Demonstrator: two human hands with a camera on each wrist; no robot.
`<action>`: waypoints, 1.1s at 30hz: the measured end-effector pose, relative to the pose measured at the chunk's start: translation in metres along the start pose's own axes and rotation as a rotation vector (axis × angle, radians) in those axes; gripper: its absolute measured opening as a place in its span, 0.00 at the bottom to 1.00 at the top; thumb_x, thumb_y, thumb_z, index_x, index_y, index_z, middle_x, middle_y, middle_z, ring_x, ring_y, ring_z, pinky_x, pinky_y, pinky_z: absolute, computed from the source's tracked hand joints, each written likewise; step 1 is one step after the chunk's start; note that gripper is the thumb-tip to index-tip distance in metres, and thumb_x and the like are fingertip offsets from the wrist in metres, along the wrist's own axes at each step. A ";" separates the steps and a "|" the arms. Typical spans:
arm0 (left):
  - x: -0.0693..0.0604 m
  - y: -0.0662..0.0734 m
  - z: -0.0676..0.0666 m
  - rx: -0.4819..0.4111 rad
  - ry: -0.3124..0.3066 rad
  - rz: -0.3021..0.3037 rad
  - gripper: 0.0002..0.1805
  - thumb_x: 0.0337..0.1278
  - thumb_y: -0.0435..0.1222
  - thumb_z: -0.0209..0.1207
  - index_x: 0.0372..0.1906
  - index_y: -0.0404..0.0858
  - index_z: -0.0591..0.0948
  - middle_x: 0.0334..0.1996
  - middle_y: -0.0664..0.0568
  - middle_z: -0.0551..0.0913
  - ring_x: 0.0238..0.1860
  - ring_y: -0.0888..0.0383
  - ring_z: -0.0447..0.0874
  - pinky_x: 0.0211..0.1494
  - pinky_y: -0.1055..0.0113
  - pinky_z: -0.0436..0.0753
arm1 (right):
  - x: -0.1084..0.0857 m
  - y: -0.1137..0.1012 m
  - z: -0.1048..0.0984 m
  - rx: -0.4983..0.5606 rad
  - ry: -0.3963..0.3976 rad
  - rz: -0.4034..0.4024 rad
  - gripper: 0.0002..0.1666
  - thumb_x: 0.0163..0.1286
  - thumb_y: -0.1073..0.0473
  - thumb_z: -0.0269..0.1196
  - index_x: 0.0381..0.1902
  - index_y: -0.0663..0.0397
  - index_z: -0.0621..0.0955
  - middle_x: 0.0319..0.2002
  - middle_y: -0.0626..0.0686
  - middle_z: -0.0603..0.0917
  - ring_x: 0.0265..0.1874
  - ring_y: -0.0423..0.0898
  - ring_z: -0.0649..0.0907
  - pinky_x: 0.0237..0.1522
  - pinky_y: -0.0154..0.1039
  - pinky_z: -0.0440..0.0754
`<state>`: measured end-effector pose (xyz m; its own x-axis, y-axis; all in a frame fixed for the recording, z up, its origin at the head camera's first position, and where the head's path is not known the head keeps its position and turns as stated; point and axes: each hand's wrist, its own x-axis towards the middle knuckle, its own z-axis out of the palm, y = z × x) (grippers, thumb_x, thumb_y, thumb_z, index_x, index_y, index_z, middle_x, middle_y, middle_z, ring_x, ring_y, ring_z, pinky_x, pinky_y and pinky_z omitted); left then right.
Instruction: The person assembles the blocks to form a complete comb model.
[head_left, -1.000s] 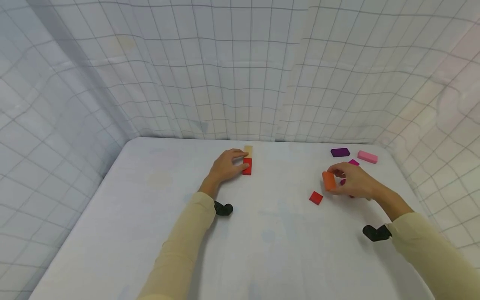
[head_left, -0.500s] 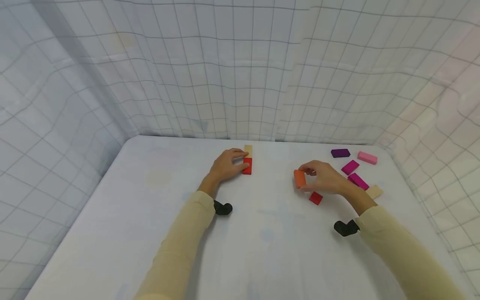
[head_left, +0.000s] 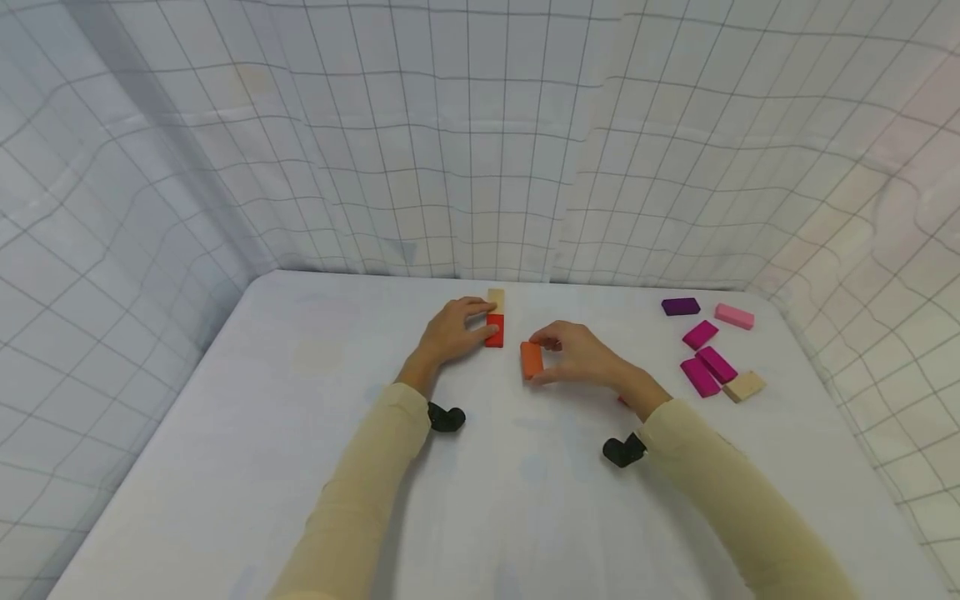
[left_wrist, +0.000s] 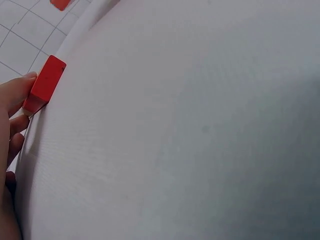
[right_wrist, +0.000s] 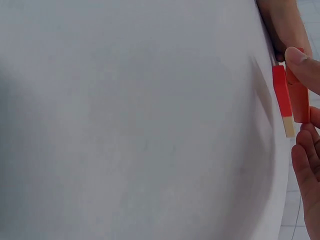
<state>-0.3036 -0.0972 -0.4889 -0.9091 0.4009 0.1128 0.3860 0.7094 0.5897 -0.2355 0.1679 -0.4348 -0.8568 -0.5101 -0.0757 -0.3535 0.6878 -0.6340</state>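
Note:
In the head view my left hand [head_left: 454, 330] rests on the table with thumb and forefinger at the left side of a red block [head_left: 495, 331]. Its thumb touches that block, and the forefinger lies by a beige block [head_left: 496, 300] lined up at the far end. The left wrist view shows the thumb against the red block [left_wrist: 46, 82]. To the right, my right hand [head_left: 577, 354] holds an orange block [head_left: 532, 361] between thumb and fingers, a short gap from the red one. The right wrist view shows this orange block [right_wrist: 298, 97] pinched in front of the red and beige row.
Toward the right lie a purple block [head_left: 681, 307], a pink block [head_left: 734, 317], several magenta blocks [head_left: 700, 378] and another beige block [head_left: 744, 387]. A second red block peeks out under the right wrist. Grid-patterned white curtains [head_left: 517, 167] border the white table [head_left: 480, 500].
My right hand has carried the orange block leftward from the loose blocks to near the red and beige pair, uncovering the magenta and beige blocks. The left hand has stayed in place.

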 end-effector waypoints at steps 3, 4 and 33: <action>0.001 0.001 0.000 -0.001 -0.001 0.009 0.30 0.70 0.53 0.59 0.72 0.47 0.78 0.71 0.48 0.74 0.73 0.47 0.66 0.74 0.46 0.65 | 0.009 -0.004 0.006 0.008 -0.004 -0.024 0.39 0.57 0.49 0.81 0.62 0.59 0.81 0.56 0.53 0.82 0.54 0.51 0.80 0.61 0.47 0.79; 0.001 0.002 0.000 0.001 -0.003 0.012 0.30 0.70 0.53 0.59 0.72 0.47 0.78 0.71 0.48 0.74 0.73 0.47 0.66 0.73 0.46 0.65 | 0.011 -0.006 0.008 0.008 -0.006 -0.027 0.38 0.57 0.49 0.80 0.62 0.58 0.82 0.55 0.53 0.82 0.53 0.50 0.79 0.60 0.46 0.79; -0.002 0.000 0.000 -0.015 0.014 0.010 0.29 0.69 0.52 0.60 0.70 0.47 0.80 0.70 0.49 0.74 0.73 0.48 0.66 0.73 0.46 0.65 | 0.018 -0.008 0.030 0.016 -0.034 -0.109 0.31 0.65 0.58 0.75 0.64 0.57 0.83 0.55 0.52 0.85 0.52 0.48 0.81 0.58 0.44 0.80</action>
<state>-0.3019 -0.0978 -0.4891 -0.9075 0.3997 0.1293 0.3925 0.6970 0.6002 -0.2370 0.1375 -0.4537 -0.8002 -0.5990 -0.0310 -0.4378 0.6186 -0.6525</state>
